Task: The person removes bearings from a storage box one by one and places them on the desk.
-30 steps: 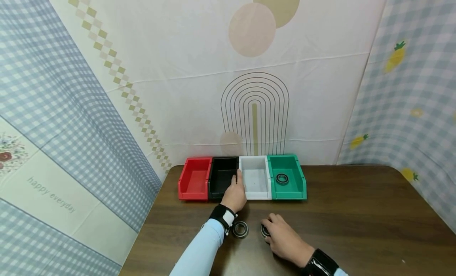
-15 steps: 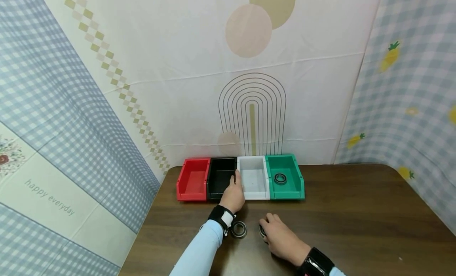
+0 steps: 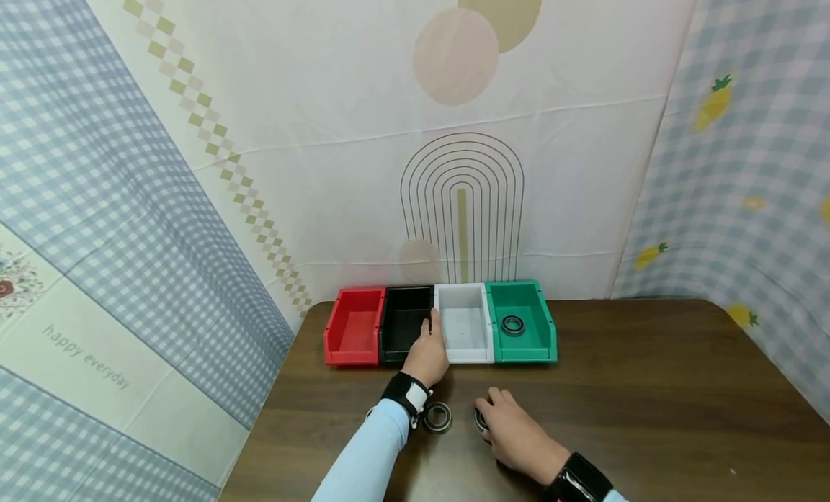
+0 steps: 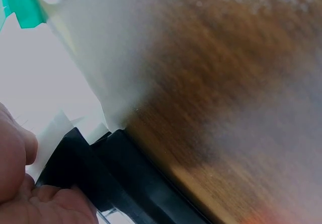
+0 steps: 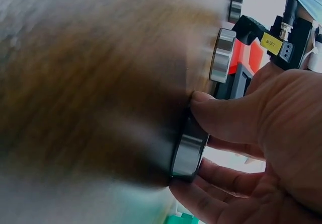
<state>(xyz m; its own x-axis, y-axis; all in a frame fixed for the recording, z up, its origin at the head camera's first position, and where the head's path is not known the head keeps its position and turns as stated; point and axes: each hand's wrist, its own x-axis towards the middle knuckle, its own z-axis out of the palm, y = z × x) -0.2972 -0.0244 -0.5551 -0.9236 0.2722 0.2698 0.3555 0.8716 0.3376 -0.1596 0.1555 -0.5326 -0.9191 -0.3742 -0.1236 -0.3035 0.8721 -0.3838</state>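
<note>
My right hand (image 3: 519,433) pinches a metal ball bearing (image 5: 188,151) by its edges, thumb on one side and fingertips on the other; the bearing is low at the tabletop. In the head view my fingers cover most of it. My left hand (image 3: 428,354) grips the wall between the black bin (image 3: 405,328) and the white bin (image 3: 464,325). Its thumb and fingers lie either side of the black wall in the left wrist view. A second bearing (image 3: 437,418) lies flat beside my left wrist. Another bearing (image 3: 512,325) lies inside the green bin (image 3: 541,343).
A red bin (image 3: 354,329) stands at the left end of the joined row, near the table's back edge. The right wrist view shows a further bearing (image 5: 236,5) beyond the loose one. Brown wooden table (image 3: 648,387) extends to the right; patterned cloth (image 3: 324,163) hangs behind.
</note>
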